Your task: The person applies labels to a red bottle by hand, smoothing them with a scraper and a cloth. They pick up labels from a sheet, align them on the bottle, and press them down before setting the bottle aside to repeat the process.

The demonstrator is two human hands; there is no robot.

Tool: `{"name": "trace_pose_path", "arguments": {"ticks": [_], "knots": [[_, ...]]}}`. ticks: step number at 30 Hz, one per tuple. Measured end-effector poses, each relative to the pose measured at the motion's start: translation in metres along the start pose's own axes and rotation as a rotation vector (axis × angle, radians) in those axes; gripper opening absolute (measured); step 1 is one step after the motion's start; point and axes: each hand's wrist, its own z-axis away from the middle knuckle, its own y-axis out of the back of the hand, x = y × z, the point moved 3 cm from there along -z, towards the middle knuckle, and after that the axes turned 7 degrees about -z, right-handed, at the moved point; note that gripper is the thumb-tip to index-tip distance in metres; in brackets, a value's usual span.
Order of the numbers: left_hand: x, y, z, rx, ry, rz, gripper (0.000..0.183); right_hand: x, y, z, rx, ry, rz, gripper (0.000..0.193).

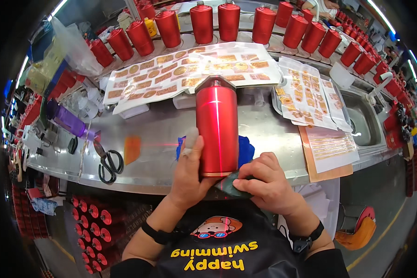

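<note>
A glossy red metal-look bottle [217, 127] with a dark shouldered neck lies in front of me, its base toward me. My left hand [188, 173] grips its lower left side, with a pale cover on one finger. At the base, my right hand [266, 181] pinches a thin dark green flat piece [234, 185], whose edge is close to the bottle's bottom rim; whether they touch I cannot tell. Bunched blue cloth [246, 150] shows on both sides beneath the bottle. A red laser line runs along the bottle and another crosses the table to its left.
Sheets of gold decals [171, 76] lie beyond the bottle, with more decal sheets [306, 95] at right beside a sink [363, 120]. Black-handled scissors [109, 164] and a purple bottle [67, 119] are at left. Red bottles [201, 23] line the conveyor behind; another person [326, 8] is farther back.
</note>
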Motion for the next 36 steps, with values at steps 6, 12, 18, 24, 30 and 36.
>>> {"name": "trace_pose_path", "arguments": {"ticks": [6, 12, 18, 24, 30, 36], "knots": [[0.007, 0.009, -0.012, -0.027, 0.042, -0.049, 0.09, 0.002, 0.001, 0.005, 0.005, 0.01, 0.0, 0.026], [-0.002, -0.004, -0.002, -0.01, -0.015, 0.019, 0.091, 0.012, 0.022, 0.015, -0.046, -0.214, -0.073, 0.032], [-0.01, -0.004, 0.004, -0.038, 0.111, 0.135, 0.09, 0.06, 0.098, 0.004, 0.128, -0.359, 0.026, 0.041], [-0.014, -0.01, 0.009, -0.052, 0.128, 0.21, 0.084, 0.199, 0.141, -0.053, -0.097, -0.457, 0.408, 0.039], [-0.017, -0.012, 0.004, -0.032, 0.082, 0.227, 0.085, 0.312, 0.093, -0.123, -0.382, -0.51, 0.611, 0.05], [-0.017, -0.006, -0.001, -0.014, 0.023, 0.202, 0.089, 0.34, 0.093, -0.138, -0.568, -0.548, 0.864, 0.032]]}}
